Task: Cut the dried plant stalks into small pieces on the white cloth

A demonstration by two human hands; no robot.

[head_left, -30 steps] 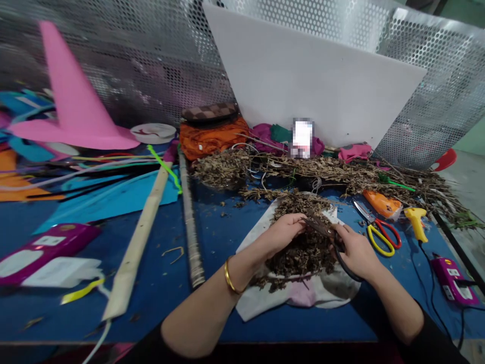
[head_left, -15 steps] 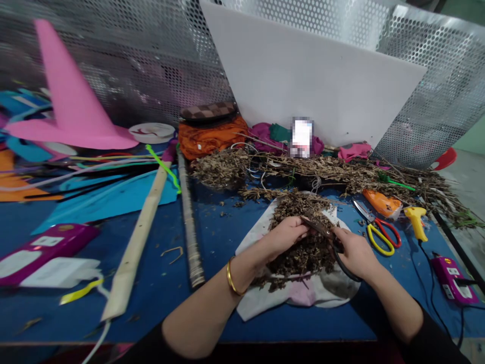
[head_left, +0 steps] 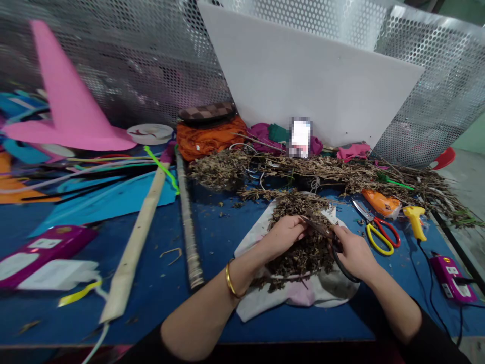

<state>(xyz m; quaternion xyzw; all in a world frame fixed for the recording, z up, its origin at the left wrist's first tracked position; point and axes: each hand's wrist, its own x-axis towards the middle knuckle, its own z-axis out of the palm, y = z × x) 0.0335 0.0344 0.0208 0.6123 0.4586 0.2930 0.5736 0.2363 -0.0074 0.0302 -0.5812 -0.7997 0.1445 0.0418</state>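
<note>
My right hand [head_left: 354,253] is closed around the black handles of a pair of dark scissors [head_left: 319,227], whose blades point left over a heap of dried plant bits [head_left: 299,258]. At the tips of these blades, my left hand [head_left: 285,236] has its fingers drawn together in a pinch; whatever lies between them is hidden. The heap rests on a white cloth [head_left: 257,303] with pinkish patches, spread on the blue table [head_left: 220,242]. A gold bangle [head_left: 232,279] circles my left wrist.
Right of the heap lie red-and-yellow-handled scissors [head_left: 380,236], an orange packet [head_left: 381,203] and a yellow glue gun [head_left: 416,221]. Dried branches [head_left: 341,172] stretch along the back. To the left are a ridged stick [head_left: 189,232], a pale wooden pole [head_left: 136,242] and a pink cone hat [head_left: 68,96].
Both hands and the dark scissors hold nearly the same position over the heap. The whole view has shifted very slightly; nothing has been picked up or let go.
</note>
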